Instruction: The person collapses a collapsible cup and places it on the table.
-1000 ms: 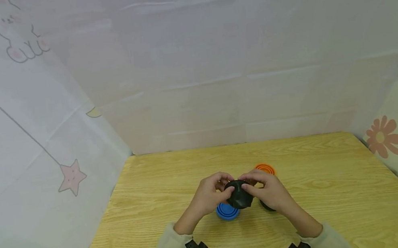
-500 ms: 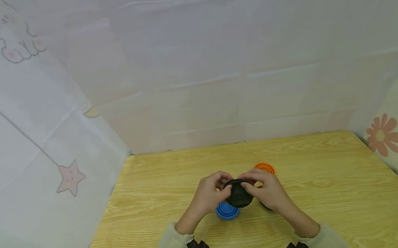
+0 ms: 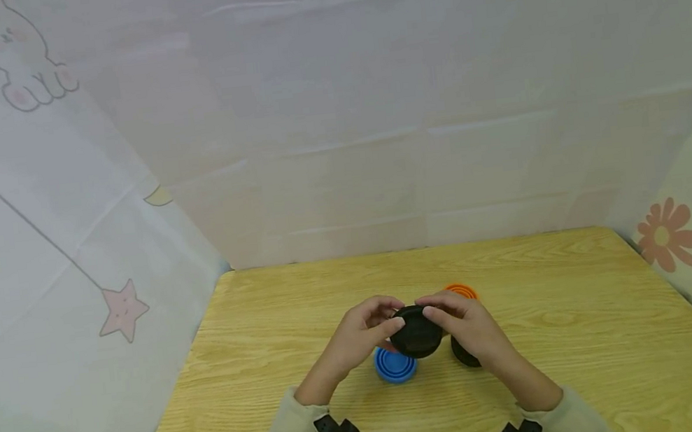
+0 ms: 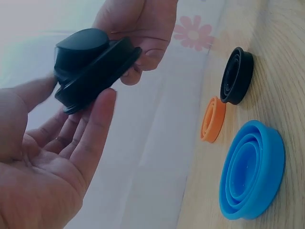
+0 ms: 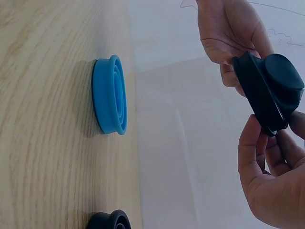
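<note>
A black collapsible cup [image 3: 418, 338], its rim stepped and its base bulging out on one side, is held up over the table. My left hand [image 3: 363, 330] pinches one side of it, thumb on the near face and fingers behind. The opposite side is pinched by my right hand [image 3: 473, 326] in the same way. In the left wrist view the cup [image 4: 93, 67] appears tilted, with its rounded base upward. Below, a blue collapsed cup [image 3: 396, 367] lies just under the left hand, and a second black cup [image 3: 464, 355] sits partly hidden beside the right hand.
An orange collapsed cup [image 3: 461, 291] lies farther back, partly behind the right hand. Everything rests on a wood-grain table [image 3: 291, 292], with a printed cloth backdrop [image 3: 338, 139] behind it and at both sides.
The black cup has gone from a dented, deeper shape to a rounder, smoother one. Both hands have shifted slightly, and more of the second black cup and the blue cup shows.
</note>
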The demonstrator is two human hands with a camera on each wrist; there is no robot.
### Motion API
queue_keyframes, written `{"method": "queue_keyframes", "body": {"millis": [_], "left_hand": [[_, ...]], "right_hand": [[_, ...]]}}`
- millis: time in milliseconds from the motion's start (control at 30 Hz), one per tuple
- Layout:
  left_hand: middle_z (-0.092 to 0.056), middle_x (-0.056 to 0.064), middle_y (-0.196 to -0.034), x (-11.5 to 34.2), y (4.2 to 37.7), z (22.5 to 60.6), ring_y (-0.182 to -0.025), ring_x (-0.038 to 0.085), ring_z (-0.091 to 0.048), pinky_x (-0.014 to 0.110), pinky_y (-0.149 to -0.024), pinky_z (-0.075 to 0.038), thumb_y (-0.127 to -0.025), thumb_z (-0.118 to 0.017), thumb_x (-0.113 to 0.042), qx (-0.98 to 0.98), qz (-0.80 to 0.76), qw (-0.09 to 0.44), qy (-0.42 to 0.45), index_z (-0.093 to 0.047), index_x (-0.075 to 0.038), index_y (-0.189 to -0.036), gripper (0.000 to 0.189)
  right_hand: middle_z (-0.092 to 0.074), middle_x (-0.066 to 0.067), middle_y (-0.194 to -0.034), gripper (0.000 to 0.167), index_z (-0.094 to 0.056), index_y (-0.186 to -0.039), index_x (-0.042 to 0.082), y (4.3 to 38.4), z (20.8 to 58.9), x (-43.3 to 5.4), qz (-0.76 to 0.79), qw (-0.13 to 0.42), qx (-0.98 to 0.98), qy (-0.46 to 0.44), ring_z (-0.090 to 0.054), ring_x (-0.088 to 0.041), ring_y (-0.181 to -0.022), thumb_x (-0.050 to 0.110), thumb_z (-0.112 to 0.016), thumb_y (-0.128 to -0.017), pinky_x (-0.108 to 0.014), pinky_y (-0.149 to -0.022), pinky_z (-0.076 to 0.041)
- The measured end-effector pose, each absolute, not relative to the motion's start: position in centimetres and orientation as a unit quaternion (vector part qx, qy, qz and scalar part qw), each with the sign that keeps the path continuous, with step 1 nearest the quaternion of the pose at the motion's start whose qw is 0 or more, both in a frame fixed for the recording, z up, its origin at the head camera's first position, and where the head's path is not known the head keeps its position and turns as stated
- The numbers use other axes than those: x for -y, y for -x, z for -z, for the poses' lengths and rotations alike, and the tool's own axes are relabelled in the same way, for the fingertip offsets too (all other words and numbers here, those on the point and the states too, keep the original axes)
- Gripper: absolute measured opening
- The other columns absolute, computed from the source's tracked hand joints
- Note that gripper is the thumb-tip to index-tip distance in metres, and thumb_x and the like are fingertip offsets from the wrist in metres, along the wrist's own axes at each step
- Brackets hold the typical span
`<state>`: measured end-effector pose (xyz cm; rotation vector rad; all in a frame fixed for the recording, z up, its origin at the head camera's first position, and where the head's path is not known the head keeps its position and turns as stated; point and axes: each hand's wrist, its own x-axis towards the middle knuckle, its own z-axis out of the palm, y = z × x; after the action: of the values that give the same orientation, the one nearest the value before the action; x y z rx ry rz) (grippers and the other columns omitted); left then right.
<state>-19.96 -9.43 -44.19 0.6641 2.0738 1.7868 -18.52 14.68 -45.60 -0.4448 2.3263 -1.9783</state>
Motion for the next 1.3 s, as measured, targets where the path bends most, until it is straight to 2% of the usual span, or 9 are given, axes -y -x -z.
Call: {"method": "queue_keyframes", "body": {"millis": [200,367,433,633,767,867,1100,1300], "left_hand": [[-0.065,0.012,-0.113,9.8,20.0,44.1,-0.095,0.024,-0.07,0.065,-0.084,-0.055,-0.097,-0.071,-0.025,-0.691,-0.649,0.213,-0.237,-0.052,-0.004,-0.14,0.051],[-0.064,0.013,-0.116,10.1,20.0,44.0,-0.1,0.025,-0.069,0.066,-0.087,-0.054,-0.096,-0.072,-0.024,-0.672,-0.658,0.23,-0.251,-0.05,-0.008,-0.142,0.053],[-0.064,0.013,-0.116,10.1,20.0,44.1,-0.1,0.025,-0.069,0.065,-0.087,-0.054,-0.096,-0.072,-0.024,-0.67,-0.659,0.228,-0.254,-0.051,-0.01,-0.142,0.053],[-0.063,0.012,-0.119,10.3,19.9,44.0,-0.102,0.022,-0.066,0.048,-0.084,-0.061,-0.097,-0.071,-0.025,-0.669,-0.666,0.208,-0.258,-0.05,-0.009,-0.144,0.053],[-0.062,0.012,-0.121,10.4,19.8,43.9,-0.104,0.022,-0.065,0.047,-0.084,-0.061,-0.098,-0.07,-0.025,-0.664,-0.671,0.206,-0.26,-0.049,-0.009,-0.144,0.053],[-0.062,0.012,-0.121,10.5,19.8,43.8,-0.104,0.022,-0.065,0.047,-0.084,-0.061,-0.098,-0.07,-0.025,-0.662,-0.671,0.204,-0.264,-0.049,-0.009,-0.144,0.052],[-0.062,0.012,-0.12,10.5,19.9,43.9,-0.103,0.021,-0.064,0.043,-0.082,-0.062,-0.098,-0.07,-0.024,-0.661,-0.671,0.199,-0.271,-0.05,-0.008,-0.143,0.052],[-0.062,0.013,-0.119,10.5,19.8,43.7,-0.103,0.021,-0.064,0.04,-0.08,-0.062,-0.099,-0.068,-0.022,-0.666,-0.666,0.188,-0.278,-0.049,-0.005,-0.144,0.051]], "right_hand": [[-0.063,-0.016,-0.117,0.035,-0.069,-0.125,0.005,18.4,45.2,-14.7,0.651,0.042,-0.747,0.13,-0.067,-0.025,-0.094,0.03,-0.066,-0.1,-0.032,-0.076,-0.06],[-0.064,-0.015,-0.12,0.036,-0.07,-0.124,0.007,18.3,45.1,-14.7,0.655,0.04,-0.745,0.119,-0.068,-0.025,-0.096,0.033,-0.066,-0.1,-0.032,-0.077,-0.06],[-0.064,-0.015,-0.122,0.037,-0.068,-0.127,0.006,18.3,45.2,-14.8,0.658,0.042,-0.742,0.123,-0.068,-0.024,-0.099,0.032,-0.064,-0.101,-0.032,-0.079,-0.059],[-0.06,-0.011,-0.132,0.037,-0.061,-0.138,0.006,18.1,45.4,-15.5,0.665,0.048,-0.723,0.178,-0.064,-0.018,-0.109,0.023,-0.059,-0.104,-0.029,-0.091,-0.055],[-0.059,-0.006,-0.134,0.04,-0.053,-0.142,-0.001,18.2,45.4,-15.9,0.679,0.058,-0.693,0.235,-0.062,-0.017,-0.114,0.014,-0.055,-0.106,-0.028,-0.097,-0.052],[-0.059,-0.005,-0.133,0.042,-0.048,-0.144,-0.007,18.2,45.4,-16.0,0.686,0.065,-0.675,0.264,-0.061,-0.018,-0.114,0.009,-0.053,-0.106,-0.028,-0.098,-0.052],[-0.054,-0.009,-0.141,0.041,-0.051,-0.145,0.0,18.0,45.2,-16.1,0.682,0.064,-0.67,0.287,-0.059,-0.02,-0.115,0.006,-0.054,-0.104,-0.027,-0.098,-0.052],[-0.053,-0.006,-0.142,0.044,-0.047,-0.146,-0.005,18.1,45.3,-16.2,0.683,0.073,-0.669,0.284,-0.058,-0.018,-0.116,0.006,-0.054,-0.104,-0.028,-0.096,-0.054]]}}
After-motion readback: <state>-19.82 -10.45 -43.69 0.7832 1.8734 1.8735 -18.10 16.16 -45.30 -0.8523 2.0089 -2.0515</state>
